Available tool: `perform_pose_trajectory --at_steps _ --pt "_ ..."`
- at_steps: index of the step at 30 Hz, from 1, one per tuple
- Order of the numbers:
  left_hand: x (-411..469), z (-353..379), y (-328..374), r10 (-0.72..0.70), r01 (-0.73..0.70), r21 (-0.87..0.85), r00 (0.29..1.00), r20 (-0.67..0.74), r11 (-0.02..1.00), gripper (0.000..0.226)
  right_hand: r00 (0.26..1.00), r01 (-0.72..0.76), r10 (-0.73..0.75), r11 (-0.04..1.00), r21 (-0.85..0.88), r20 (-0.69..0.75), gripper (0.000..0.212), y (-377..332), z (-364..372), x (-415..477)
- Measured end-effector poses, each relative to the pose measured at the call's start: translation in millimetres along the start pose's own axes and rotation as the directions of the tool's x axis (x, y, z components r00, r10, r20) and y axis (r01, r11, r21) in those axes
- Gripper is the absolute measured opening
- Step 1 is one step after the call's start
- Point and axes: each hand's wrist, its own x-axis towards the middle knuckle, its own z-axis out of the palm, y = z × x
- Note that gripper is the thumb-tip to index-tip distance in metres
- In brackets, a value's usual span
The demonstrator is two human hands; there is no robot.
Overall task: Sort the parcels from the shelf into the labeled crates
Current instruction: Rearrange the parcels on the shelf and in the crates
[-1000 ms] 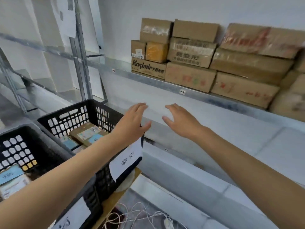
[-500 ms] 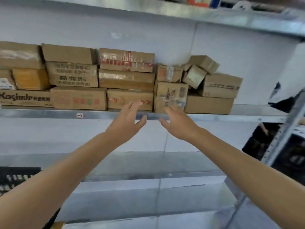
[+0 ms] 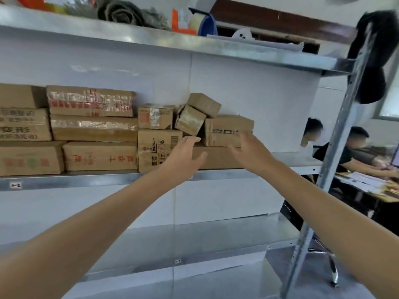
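We reach – left hand spread, empty | right hand spread, empty | parcels on shelf – 12 o'clock

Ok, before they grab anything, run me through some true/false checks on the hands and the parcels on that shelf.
1. The left hand grips a parcel. False: its fingers are straight and it holds nothing.
2. The right hand is open with its fingers spread, in front of the parcels. True.
3. The small tilted parcel lies flat on the shelf board. False: it sits on a corner, wedged between neighbouring parcels, above the bottom row.
4. The barcode box stands directly under the taped small box. True.
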Motion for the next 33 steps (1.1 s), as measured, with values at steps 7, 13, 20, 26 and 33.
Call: perform_pose_trajectory --at_steps 7,13,20,26,33 --pt "76 6 25 -0.010 0.016 0.031 0.980 -0.199 0.999 0.044 0.996 0.083 -0.079 0.986 0.143 -0.030 0.053 50 -22 65" --pt "132 1 19 -0.067 0.125 0.212 0.963 -0.263 0.969 0.056 0.986 0.124 -0.152 0.941 0.315 0.067 0.064 27 -27 125" --pt "169 7 8 -0.270 0.313 0.102 0.913 -0.305 0.944 0.050 0.959 0.041 -0.170 0.875 0.483 0.227 0.068 -12 -12 159" --pt "168 12 10 -0.232 0.248 -0.025 0.863 -0.448 0.969 0.047 0.975 0.041 -0.159 0.813 0.581 0.154 0.078 -14 -12 157" --pt "122 11 38 -0.261 0.009 -0.400 0.772 -0.579 0.917 0.029 0.982 0.163 -0.175 0.567 0.807 -0.075 0.069 -20 -4 122"
